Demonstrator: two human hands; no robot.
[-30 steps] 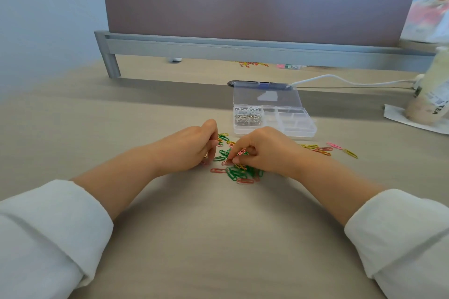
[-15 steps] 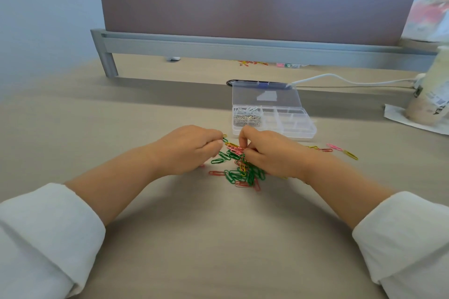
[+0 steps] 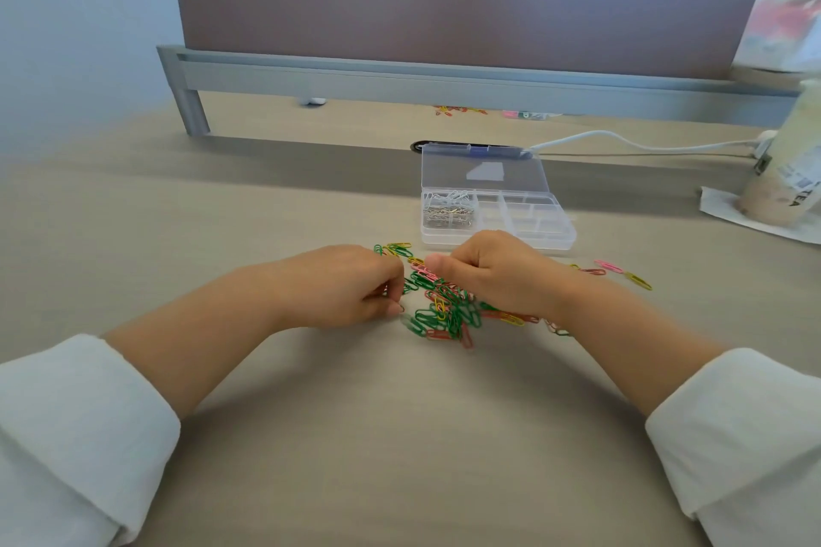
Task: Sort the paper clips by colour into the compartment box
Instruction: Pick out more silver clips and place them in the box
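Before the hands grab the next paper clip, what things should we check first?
1. Lid of the clear plastic compartment box open: ok, it is folded back.
2. Free compartments: ok; silver paper clips sit at the left end, and the others look empty.
3. Heap of green, red, yellow and pink paper clips within reach: ok, it lies between both hands.
4. Colours apart in the heap: not ok, they are mixed.
5. Left hand free to pick: cannot tell; its curled fingers hide whether they hold anything.
6. Right hand free to pick: cannot tell, for the same reason.
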